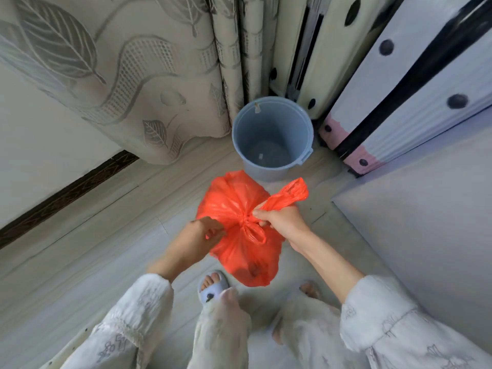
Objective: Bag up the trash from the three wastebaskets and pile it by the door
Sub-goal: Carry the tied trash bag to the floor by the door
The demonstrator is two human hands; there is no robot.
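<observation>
While knotting: head view, red bag point(239, 209) held above pale floor point(93, 222), just before emptied blue wastebasket point(271, 137). Right hand point(282, 222) pinching one handle tail; left hand point(197, 238) pinching the other. Likely tying step; next, cinch tight, carry to door. Curtain point(119, 75) left, folded mats point(399, 89) right.

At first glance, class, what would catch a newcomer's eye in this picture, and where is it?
The bright orange bag stands out at the centre, gathered at its neck. The left hand holds it on one side while the right hand grips a loose handle strip. Just beyond, against the leaf-patterned curtain, stands a blue-grey wastebasket, almost bare inside.
</observation>
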